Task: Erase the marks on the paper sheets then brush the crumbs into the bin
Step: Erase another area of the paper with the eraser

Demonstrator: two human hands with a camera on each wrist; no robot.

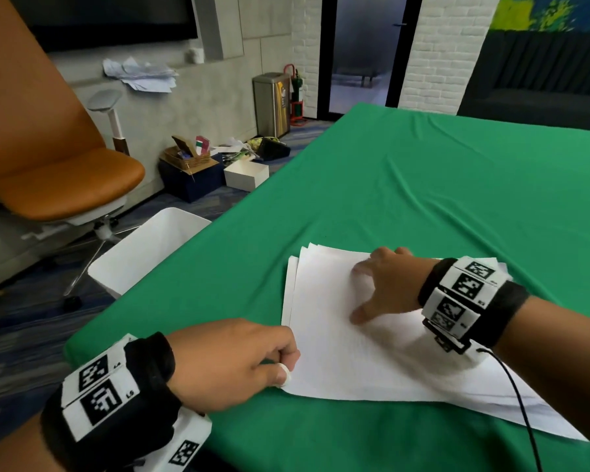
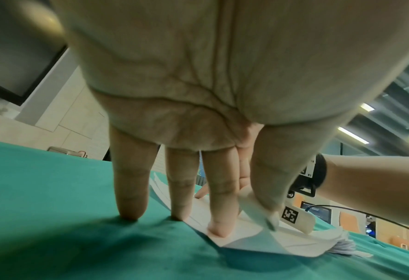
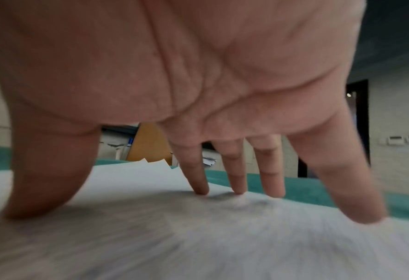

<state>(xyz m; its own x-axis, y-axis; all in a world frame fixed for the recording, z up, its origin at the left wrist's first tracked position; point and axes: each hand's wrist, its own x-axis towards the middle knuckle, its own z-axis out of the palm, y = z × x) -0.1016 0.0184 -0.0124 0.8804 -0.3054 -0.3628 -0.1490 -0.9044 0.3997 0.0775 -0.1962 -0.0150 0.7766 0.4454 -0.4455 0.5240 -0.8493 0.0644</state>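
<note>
- Left hand (image 1: 232, 359) at the near-left corner of the paper stack (image 1: 372, 352), pinching a small white eraser (image 1: 284, 373) between thumb and index finger.
- Left wrist view: eraser (image 2: 258, 210) sits under the thumb, tilted down toward the top sheet; the other fingers (image 2: 218, 208) point down, one tip on the paper corner (image 2: 246, 240), two on the green cloth (image 2: 54, 217).
- Right hand (image 1: 385, 284) is spread flat-fingered on the top sheet, grasping nothing; thumb and fingertips press the paper.
- Right wrist view: fingers (image 3: 196, 176) splayed, tips on the white sheet (image 3: 150, 236); picture blurred, no marks readable.
- Paper stack lies on the green cloth (image 1: 423, 185) near the table's near edge, sheets slightly fanned at the far-left corner.
- Faint grey line on the sheet near the right forearm; otherwise the top sheet looks blank from the head view.
- White bin (image 1: 150, 247) stands on the floor, just beside the table's left edge, well apart from the paper.
- Crumbs: cannot tell, too small to see.
- Orange chair (image 1: 48, 158) left of the bin; boxes (image 1: 246, 175) and a steel trash can (image 1: 271, 103) by the far wall.
</note>
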